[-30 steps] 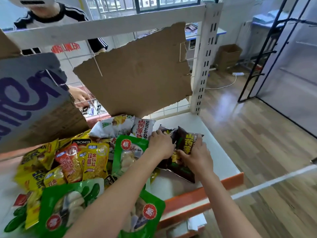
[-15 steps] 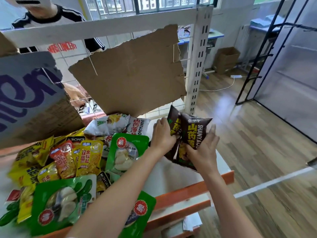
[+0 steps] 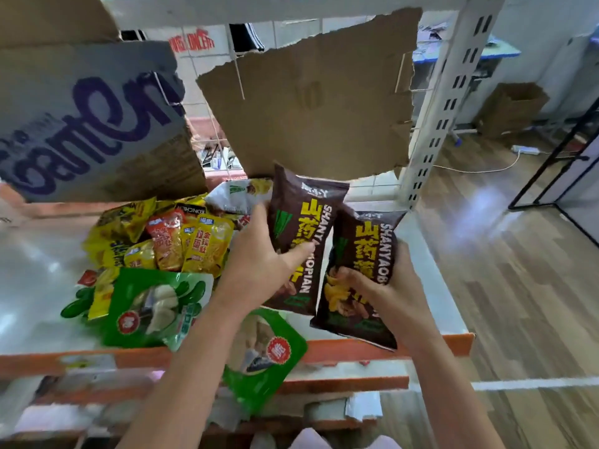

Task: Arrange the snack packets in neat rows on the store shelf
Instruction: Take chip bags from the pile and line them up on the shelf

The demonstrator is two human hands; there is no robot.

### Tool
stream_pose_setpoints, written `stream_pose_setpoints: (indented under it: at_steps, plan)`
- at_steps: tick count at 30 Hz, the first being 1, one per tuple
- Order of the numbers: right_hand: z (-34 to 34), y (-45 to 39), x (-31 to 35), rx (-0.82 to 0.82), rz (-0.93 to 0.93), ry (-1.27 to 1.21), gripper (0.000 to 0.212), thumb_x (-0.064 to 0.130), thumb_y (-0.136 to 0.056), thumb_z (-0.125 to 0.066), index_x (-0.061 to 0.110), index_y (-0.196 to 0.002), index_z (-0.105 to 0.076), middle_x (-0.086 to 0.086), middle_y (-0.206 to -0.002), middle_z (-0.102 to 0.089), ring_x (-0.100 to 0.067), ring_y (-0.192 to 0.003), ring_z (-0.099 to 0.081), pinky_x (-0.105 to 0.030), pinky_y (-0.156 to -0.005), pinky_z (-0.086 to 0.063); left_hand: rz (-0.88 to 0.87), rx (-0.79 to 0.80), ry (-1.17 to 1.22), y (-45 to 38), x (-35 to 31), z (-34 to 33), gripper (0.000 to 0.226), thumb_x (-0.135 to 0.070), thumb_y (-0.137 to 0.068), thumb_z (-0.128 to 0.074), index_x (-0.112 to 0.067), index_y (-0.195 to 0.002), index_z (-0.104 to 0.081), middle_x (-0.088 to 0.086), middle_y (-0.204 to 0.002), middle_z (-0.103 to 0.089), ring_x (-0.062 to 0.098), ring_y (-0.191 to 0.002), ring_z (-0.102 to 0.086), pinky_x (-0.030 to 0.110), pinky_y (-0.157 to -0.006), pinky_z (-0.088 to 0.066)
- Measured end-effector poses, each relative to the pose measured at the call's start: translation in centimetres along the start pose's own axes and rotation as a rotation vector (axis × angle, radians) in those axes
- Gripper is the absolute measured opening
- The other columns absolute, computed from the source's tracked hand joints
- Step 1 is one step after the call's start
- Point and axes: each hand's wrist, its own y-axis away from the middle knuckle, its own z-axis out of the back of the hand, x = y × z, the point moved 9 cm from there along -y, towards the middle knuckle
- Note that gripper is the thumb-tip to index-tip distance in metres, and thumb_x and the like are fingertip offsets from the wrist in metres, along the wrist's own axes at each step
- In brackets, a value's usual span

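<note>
Holding two dark brown snack packets upright above the right end of the white shelf [image 3: 431, 280], I have one in each hand: my left hand [image 3: 259, 264] grips the rear packet [image 3: 301, 222] with thumb across its front, and my right hand [image 3: 385, 286] curls round the front packet [image 3: 359, 270], which overlaps it. I judge this the sorting step, matching pairs lifted clear of the loose heap [image 3: 162, 244] of yellow and green packets to the left. Next I should stand them side by side on bare shelf, faces forward, clear of the orange front edge [image 3: 453, 343].
</note>
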Motion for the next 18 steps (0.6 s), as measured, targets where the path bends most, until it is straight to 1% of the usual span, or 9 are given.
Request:
stream_pose_setpoints:
  at_steps: [2,5,7,9,11,13,15,16,18]
  plan:
    - [-2.6,0.8,0.2,0.137,0.002,0.026,0.072,0.03,-0.065,-0.083,0.027,-0.122,-0.04,0.012,-0.092,-0.066,-0.004,-0.082,-0.065,-0.028,-0.069,-0.052,0.122,-0.028,0.06,2.5,2.7,2.0,0.04,-0.027,-0.073,-0.078,-0.034,-0.099,-0.049,-0.021,-0.086,-0.063,-0.006,-0.077,-0.062,0.008,-0.067,-0.045]
    - [-6.8,2.3,0.3,0.304,0.017,0.053,0.07,0.032,-0.065,-0.082,0.032,-0.12,-0.039,0.016,-0.09,-0.066,-0.007,-0.083,-0.065,-0.033,-0.074,-0.053,0.309,-0.146,0.123,6.8,7.1,5.0,0.037,-0.025,-0.07,-0.08,-0.035,-0.095,-0.055,-0.017,-0.087,-0.068,-0.006,-0.076,-0.064,0.02,-0.069,-0.049]
    - [-9.5,3.5,0.6,0.4,0.05,0.076,0.066,0.032,-0.067,-0.081,0.034,-0.117,-0.037,0.022,-0.09,-0.062,0.003,-0.081,-0.06,-0.017,-0.072,-0.047,0.423,-0.239,0.149,9.7,9.8,6.9,0.039,-0.028,-0.067,-0.083,-0.033,-0.096,-0.058,-0.014,-0.088,-0.069,0.0,-0.079,-0.066,0.025,-0.073,-0.05]
    - [-12.2,4.6,1.1,0.496,0.088,0.082,0.064,0.028,-0.07,-0.08,0.033,-0.116,-0.035,0.023,-0.093,-0.059,0.014,-0.078,-0.056,-0.002,-0.065,-0.039,0.526,-0.337,0.169,12.5,12.2,8.6,0.044,-0.03,-0.064,-0.085,-0.03,-0.099,-0.058,-0.013,-0.087,-0.069,0.001,-0.078,-0.066,0.023,-0.071,-0.051]
    - [-14.7,5.8,1.7,0.581,0.131,0.106,0.065,0.024,-0.071,-0.079,0.029,-0.118,-0.035,0.026,-0.093,-0.055,0.022,-0.076,-0.052,0.001,-0.063,-0.037,0.601,-0.414,0.189,15.2,14.0,10.0,0.039,-0.024,-0.068,-0.082,-0.026,-0.099,-0.058,-0.013,-0.085,-0.069,0.001,-0.076,-0.066,0.019,-0.066,-0.05]
    - [-17.2,7.0,2.6,0.649,0.185,0.155,0.067,0.027,-0.07,-0.08,0.027,-0.12,-0.035,0.029,-0.088,-0.051,0.016,-0.071,-0.052,-0.002,-0.061,-0.037,0.653,-0.484,0.217,17.9,15.6,11.4,0.035,-0.02,-0.07,-0.08,-0.024,-0.098,-0.06,-0.009,-0.085,-0.072,0.006,-0.077,-0.068,0.027,-0.069,-0.052]
    - [-19.5,8.2,3.4,0.703,0.236,0.198,0.071,0.031,-0.069,-0.08,0.021,-0.125,-0.037,0.023,-0.085,-0.051,0.001,-0.079,-0.052,-0.012,-0.06,-0.035,0.694,-0.557,0.253,20.5,16.8,12.8,0.037,-0.017,-0.069,-0.081,-0.023,-0.1,-0.062,-0.007,-0.085,-0.073,0.008,-0.077,-0.069,0.031,-0.072,-0.053]
    - [-20.8,9.0,3.7,0.736,0.246,0.21,0.072,0.031,-0.069,-0.08,0.019,-0.126,-0.037,0.02,-0.086,-0.052,-0.006,-0.082,-0.053,-0.016,-0.062,-0.034,0.711,-0.596,0.269,21.8,17.3,13.6,0.037,-0.015,-0.069,-0.081,-0.022,-0.1,-0.062,-0.006,-0.085,-0.073,0.008,-0.077,-0.069,0.029,-0.072,-0.052]
    - [-23.5,10.6,4.0,0.81,0.232,0.225,0.069,0.031,-0.07,-0.079,0.018,-0.123,-0.037,0.016,-0.09,-0.056,-0.01,-0.085,-0.056,-0.019,-0.063,-0.036,0.744,-0.665,0.291,24.3,18.4,15.2,0.034,-0.013,-0.069,-0.081,-0.022,-0.097,-0.063,-0.007,-0.083,-0.073,0.004,-0.072,-0.068,0.021,-0.066,-0.05]
